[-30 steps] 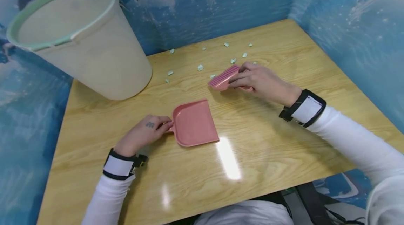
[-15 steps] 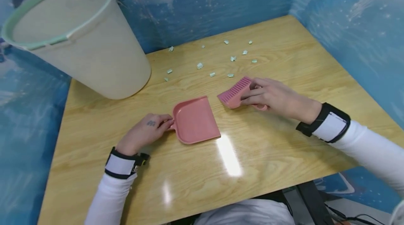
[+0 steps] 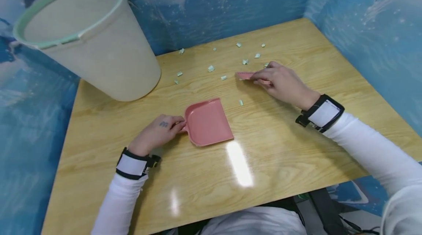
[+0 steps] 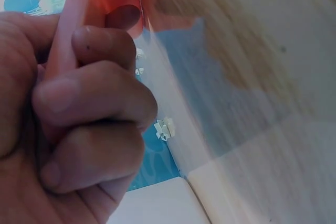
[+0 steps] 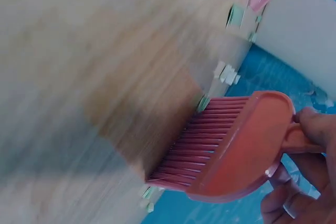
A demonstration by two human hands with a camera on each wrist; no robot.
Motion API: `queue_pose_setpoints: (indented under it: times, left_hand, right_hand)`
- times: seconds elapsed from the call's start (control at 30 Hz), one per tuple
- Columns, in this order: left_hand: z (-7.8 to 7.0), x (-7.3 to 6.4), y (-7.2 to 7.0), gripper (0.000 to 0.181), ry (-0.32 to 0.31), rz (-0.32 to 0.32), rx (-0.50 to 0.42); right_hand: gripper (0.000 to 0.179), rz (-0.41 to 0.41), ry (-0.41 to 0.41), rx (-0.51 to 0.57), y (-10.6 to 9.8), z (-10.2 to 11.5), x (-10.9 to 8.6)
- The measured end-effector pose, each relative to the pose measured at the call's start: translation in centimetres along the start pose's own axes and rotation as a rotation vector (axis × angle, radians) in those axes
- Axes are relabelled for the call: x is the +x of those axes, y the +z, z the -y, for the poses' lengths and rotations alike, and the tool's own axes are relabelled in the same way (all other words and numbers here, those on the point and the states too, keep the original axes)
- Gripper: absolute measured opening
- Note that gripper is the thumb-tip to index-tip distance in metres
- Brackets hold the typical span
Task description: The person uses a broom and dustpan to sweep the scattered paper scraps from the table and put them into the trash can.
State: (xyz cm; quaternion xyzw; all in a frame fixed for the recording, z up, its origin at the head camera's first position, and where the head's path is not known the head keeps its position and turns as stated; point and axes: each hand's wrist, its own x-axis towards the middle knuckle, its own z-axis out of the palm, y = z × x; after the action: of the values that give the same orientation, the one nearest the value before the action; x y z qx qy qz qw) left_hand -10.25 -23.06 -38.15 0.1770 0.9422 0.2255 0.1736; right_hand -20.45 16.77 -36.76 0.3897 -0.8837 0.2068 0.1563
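A pink dustpan (image 3: 208,122) lies on the table with its open edge facing right. My left hand (image 3: 158,132) grips its handle; in the left wrist view the fingers (image 4: 100,93) curl round that handle. Farther back and to the right, my right hand (image 3: 285,83) holds a small pink brush (image 5: 241,153) by its handle, bristles against the tabletop. Small pale green scraps lie around the brush, one scrap (image 3: 241,102) between it and the dustpan. Another scrap (image 3: 224,78) sits just left of the bristles.
A tall whitish bucket (image 3: 108,52) with a green rim stands at the back left of the wooden table (image 3: 158,198). Several more scraps, such as a crumpled one (image 3: 211,68), are scattered toward the back edge. Blue sea-patterned walls (image 3: 230,11) border the table.
My right hand drew the brush back toward me, then moved it away toward the scraps again. One scrap now lies nearer the dustpan. The left hand and dustpan stay nearly in place.
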Motion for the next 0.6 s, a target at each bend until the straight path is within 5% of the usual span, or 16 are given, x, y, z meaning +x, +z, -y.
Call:
queue_pose_setpoints:
  times: [0.37, 0.6]
  left_hand:
    - [-0.2, 0.1, -0.4, 0.027, -0.052, 0.023, -0.011]
    - [-0.3, 0.6, -0.2, 0.025, -0.023, 0.019, 0.007]
  right_hand:
    - [0.019, 0.097, -0.071, 0.077, -1.6, 3.5, -2.0]
    - [0.022, 0.015, -0.092, 0.155, -3.6, 3.8, -2.1]
